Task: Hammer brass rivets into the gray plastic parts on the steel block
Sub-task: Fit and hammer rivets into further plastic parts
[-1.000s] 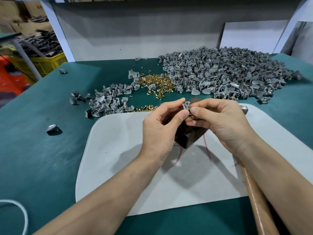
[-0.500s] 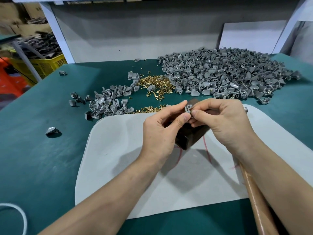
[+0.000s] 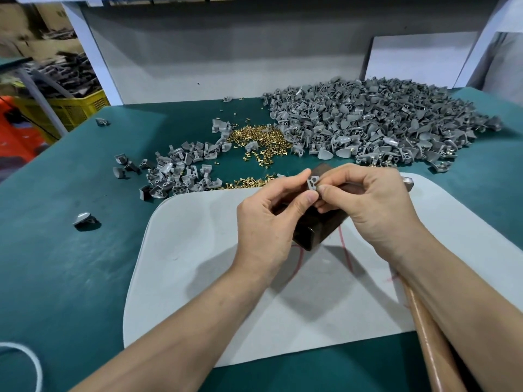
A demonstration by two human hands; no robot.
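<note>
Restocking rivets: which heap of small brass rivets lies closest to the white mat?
The thin strip of brass rivets along the far edge of the white mat; the bigger heap lies farther back.

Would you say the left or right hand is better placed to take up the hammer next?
The right hand, probably: the hammer lies under its forearm; the left hand pinches the gray part.

Surface: dark green tabletop [image 3: 70, 278], scuffed.
Cover: pale gray mat [image 3: 198, 278] with rounded corners, at the near middle.
Far right: large heap of gray plastic parts [image 3: 382, 123], reaching the far edge.
Left of centre: small heap of gray plastic parts [image 3: 181, 174], touching the mat's far left corner.
Between the heaps: loose brass rivets [image 3: 260, 142], with a thinner line along the mat's far edge.
Left side: single stray part [image 3: 83, 219].
Near left corner: white cord [image 3: 25, 360], looped.
</note>
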